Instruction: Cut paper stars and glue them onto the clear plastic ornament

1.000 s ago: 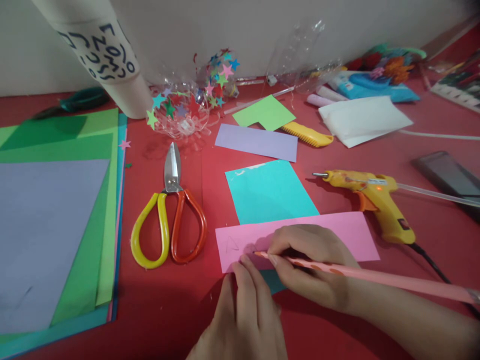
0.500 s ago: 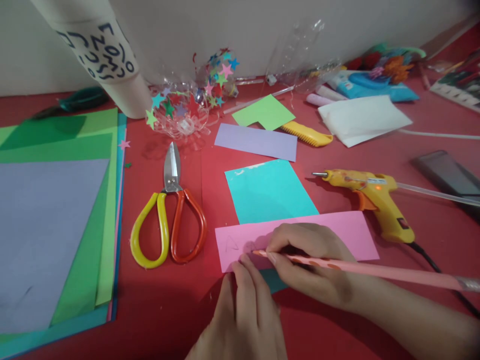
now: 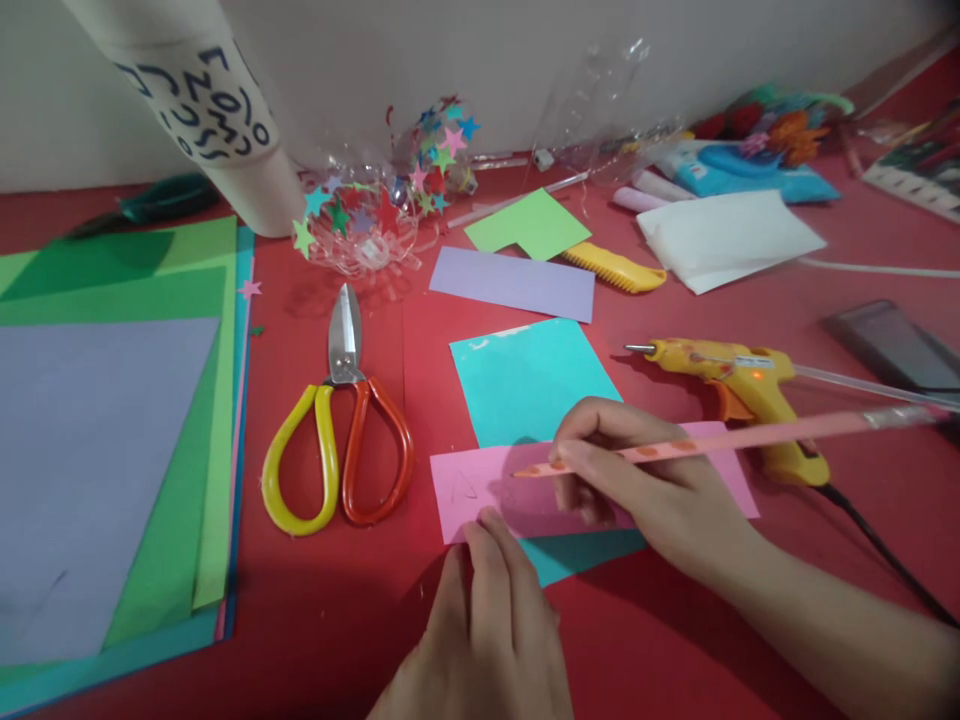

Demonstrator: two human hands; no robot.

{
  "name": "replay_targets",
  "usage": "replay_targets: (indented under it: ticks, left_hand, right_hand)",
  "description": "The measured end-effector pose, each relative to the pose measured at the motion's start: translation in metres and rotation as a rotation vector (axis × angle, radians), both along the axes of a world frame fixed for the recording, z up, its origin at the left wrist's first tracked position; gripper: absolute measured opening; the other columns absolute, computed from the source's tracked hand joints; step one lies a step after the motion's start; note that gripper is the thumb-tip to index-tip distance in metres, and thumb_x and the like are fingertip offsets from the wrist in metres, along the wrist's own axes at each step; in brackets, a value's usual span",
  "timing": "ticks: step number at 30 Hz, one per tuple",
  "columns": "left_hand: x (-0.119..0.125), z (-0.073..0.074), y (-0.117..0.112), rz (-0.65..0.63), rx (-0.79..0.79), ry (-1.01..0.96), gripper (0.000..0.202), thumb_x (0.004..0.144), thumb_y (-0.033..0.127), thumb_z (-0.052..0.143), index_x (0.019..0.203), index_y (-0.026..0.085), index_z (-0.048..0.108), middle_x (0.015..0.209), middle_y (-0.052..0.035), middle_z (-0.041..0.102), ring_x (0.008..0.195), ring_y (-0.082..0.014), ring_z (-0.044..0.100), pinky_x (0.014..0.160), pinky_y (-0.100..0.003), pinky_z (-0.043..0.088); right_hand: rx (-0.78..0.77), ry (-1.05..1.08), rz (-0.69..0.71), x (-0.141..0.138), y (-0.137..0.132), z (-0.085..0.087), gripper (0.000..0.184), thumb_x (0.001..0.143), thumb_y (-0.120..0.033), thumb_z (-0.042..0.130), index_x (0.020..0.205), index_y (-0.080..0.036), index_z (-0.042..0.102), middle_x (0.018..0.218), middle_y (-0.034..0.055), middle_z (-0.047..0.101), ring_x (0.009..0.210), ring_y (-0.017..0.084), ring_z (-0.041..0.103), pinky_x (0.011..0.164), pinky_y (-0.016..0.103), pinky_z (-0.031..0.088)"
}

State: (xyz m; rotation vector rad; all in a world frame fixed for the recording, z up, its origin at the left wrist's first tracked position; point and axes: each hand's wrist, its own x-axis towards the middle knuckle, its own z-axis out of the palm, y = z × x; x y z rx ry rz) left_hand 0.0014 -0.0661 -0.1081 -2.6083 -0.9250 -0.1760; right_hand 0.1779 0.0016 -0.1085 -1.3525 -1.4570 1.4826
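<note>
A pink pencil (image 3: 675,448) is pinched in my right hand (image 3: 637,470), its tip over the pink paper strip (image 3: 480,490). Whether the tip touches the paper I cannot tell. Faint pencil marks show near the strip's left end. My left hand (image 3: 495,620) lies with fingers stretched out, fingertips on the strip's lower edge. Partly under the strip is a turquoise paper (image 3: 536,380), showing above and below it. Scissors (image 3: 341,410) with one yellow and one red handle lie left of the strip.
A yellow glue gun (image 3: 750,390) with a lit orange light lies to the right, cord trailing. Coloured sheets (image 3: 105,450) are stacked at left. Behind are a lilac strip (image 3: 514,285), green paper (image 3: 529,225), star-decorated clear plastic (image 3: 360,225) and a white cylinder (image 3: 217,110).
My right hand has lifted and shifted slightly up, and the pencil's back end has swung upward. More of the lower turquoise paper shows. My left hand stays in place.
</note>
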Motion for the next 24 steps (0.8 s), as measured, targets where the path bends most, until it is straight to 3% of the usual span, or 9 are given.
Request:
replay_targets:
  ticks: [3, 8, 11, 16, 20, 24]
  left_hand:
    - [-0.001, 0.002, 0.001, -0.021, -0.023, 0.024, 0.021, 0.088, 0.005, 0.044, 0.094, 0.005, 0.065, 0.091, -0.0138, 0.075, 0.082, -0.0230, 0.071, 0.068, -0.028, 0.057]
    - [-0.002, 0.003, 0.002, -0.015, -0.076, 0.064, 0.036, 0.085, 0.002, 0.036, 0.112, 0.004, 0.061, 0.097, -0.0157, 0.074, 0.088, -0.0236, 0.071, 0.068, -0.029, 0.057]
    - [-0.001, 0.001, 0.001, -0.012, -0.075, 0.042, 0.032, 0.085, 0.004, 0.042, 0.110, 0.005, 0.062, 0.098, -0.0151, 0.074, 0.089, -0.0246, 0.070, 0.068, -0.031, 0.054]
    - [-0.002, -0.008, 0.001, -0.002, -0.011, -0.106, 0.021, 0.086, 0.011, 0.049, 0.100, 0.005, 0.063, 0.098, -0.0142, 0.072, 0.091, -0.0257, 0.067, 0.079, -0.035, 0.048]
    - [-0.004, -0.012, 0.000, -0.010, 0.020, -0.110, 0.028, 0.087, 0.011, 0.042, 0.107, 0.005, 0.061, 0.103, -0.0143, 0.072, 0.095, -0.0259, 0.066, 0.082, -0.035, 0.046]
    - [-0.002, -0.011, -0.002, 0.037, -0.041, -0.074, 0.033, 0.092, 0.017, 0.036, 0.110, 0.013, 0.064, 0.119, -0.0093, 0.067, 0.098, -0.0256, 0.065, 0.081, -0.035, 0.046]
  right_hand:
    - [-0.079, 0.136, 0.006, 0.002, 0.002, -0.001, 0.030, 0.093, -0.040, 0.046, 0.071, -0.022, 0.056, 0.054, -0.0033, 0.058, 0.043, 0.009, 0.049, 0.040, 0.018, 0.040]
    - [-0.009, 0.004, -0.011, 0.004, 0.004, 0.003, 0.008, 0.084, -0.024, 0.056, 0.076, -0.022, 0.056, 0.058, -0.0042, 0.059, 0.047, 0.010, 0.050, 0.044, 0.019, 0.041]
    - [0.076, -0.069, 0.007, 0.006, 0.005, 0.004, 0.006, 0.077, -0.017, 0.059, 0.073, -0.021, 0.058, 0.063, -0.0035, 0.059, 0.052, 0.010, 0.049, 0.047, 0.020, 0.039]
    - [0.047, -0.064, 0.088, 0.004, 0.005, 0.006, 0.007, 0.074, -0.018, 0.057, 0.080, -0.020, 0.061, 0.074, -0.0006, 0.059, 0.062, 0.013, 0.051, 0.053, 0.023, 0.039]
    - [0.038, -0.078, 0.094, 0.002, 0.006, 0.006, 0.009, 0.072, -0.022, 0.057, 0.081, -0.019, 0.060, 0.074, 0.0000, 0.058, 0.063, 0.014, 0.050, 0.054, 0.025, 0.038]
    - [0.008, -0.011, 0.060, 0.007, 0.010, 0.002, 0.007, 0.076, -0.027, 0.060, 0.077, -0.020, 0.058, 0.066, -0.0014, 0.058, 0.056, 0.013, 0.050, 0.052, 0.025, 0.039]
